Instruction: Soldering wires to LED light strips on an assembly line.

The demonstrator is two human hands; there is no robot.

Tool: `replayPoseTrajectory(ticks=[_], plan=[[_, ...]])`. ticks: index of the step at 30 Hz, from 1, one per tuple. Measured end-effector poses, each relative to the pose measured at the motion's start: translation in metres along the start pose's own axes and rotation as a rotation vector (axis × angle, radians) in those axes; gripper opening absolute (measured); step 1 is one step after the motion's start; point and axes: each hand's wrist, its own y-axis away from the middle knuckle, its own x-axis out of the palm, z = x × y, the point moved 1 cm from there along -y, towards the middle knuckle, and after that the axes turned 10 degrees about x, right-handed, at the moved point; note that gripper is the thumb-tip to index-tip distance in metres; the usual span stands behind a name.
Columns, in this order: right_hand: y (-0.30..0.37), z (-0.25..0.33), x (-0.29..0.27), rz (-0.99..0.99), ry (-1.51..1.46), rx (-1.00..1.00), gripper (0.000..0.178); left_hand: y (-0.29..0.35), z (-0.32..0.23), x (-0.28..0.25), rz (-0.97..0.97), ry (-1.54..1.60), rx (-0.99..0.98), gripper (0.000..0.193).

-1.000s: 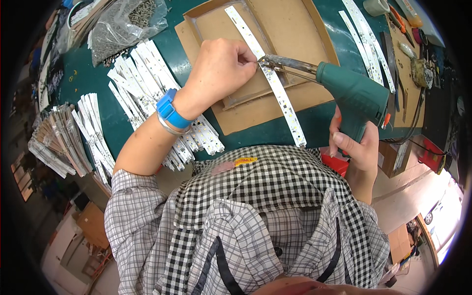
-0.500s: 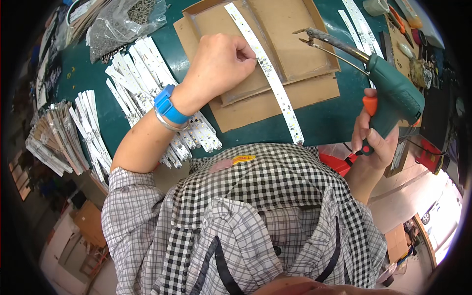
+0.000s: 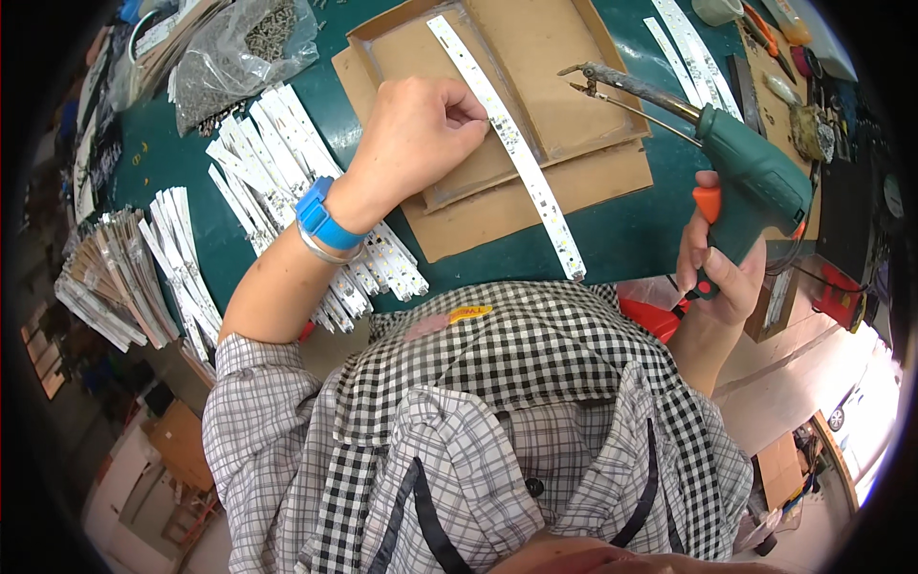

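A long white LED strip board [image 3: 543,199] lies slantwise across the cardboard tray, its near end reaching the table edge by my apron. My left hand [image 3: 426,129] is closed in a pinch at the strip's left edge, close to its small dark components. What sits between the fingertips, if anything, is hidden. My right hand [image 3: 722,277] grips a green soldering gun [image 3: 751,177] by its handle, a finger near the orange trigger. The gun's long metal tip [image 3: 577,78] points left and hangs over the tray, apart from the strip.
Under the strip is a cardboard tray [image 3: 598,158]. Piles of LED strips [image 3: 273,163] lie left, with further bundles [image 3: 115,277] beyond. A plastic bag of small metal parts [image 3: 253,57] sits at the far left. More strips [image 3: 693,62] and tools [image 3: 765,33] lie far right.
The whole view has shifted slightly. Both hands keep nearly the same places relative to the strip and tray; the soldering gun stays raised in my right hand.
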Motion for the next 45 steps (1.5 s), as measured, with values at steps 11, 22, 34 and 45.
replayPoseTrajectory(ticks=[11, 22, 34, 45], plan=[[0.001, -0.001, 0.001, -0.026, -0.003, -0.002, 0.075, 0.006, -0.003, -0.001, 0.007, 0.057, 0.012, 0.017], [0.004, -0.012, 0.005, 0.075, 0.089, 0.140, 0.061, 0.014, -0.002, 0.011, -0.144, -0.079, 0.223, 0.017], [0.000, -0.017, 0.014, 0.120, 0.104, 0.176, 0.050, 0.014, 0.002, 0.013, -0.206, -0.124, 0.258, 0.011], [0.001, -0.019, 0.014, 0.068, 0.147, 0.243, 0.045, 0.012, 0.003, 0.013, -0.203, -0.118, 0.276, 0.011]])
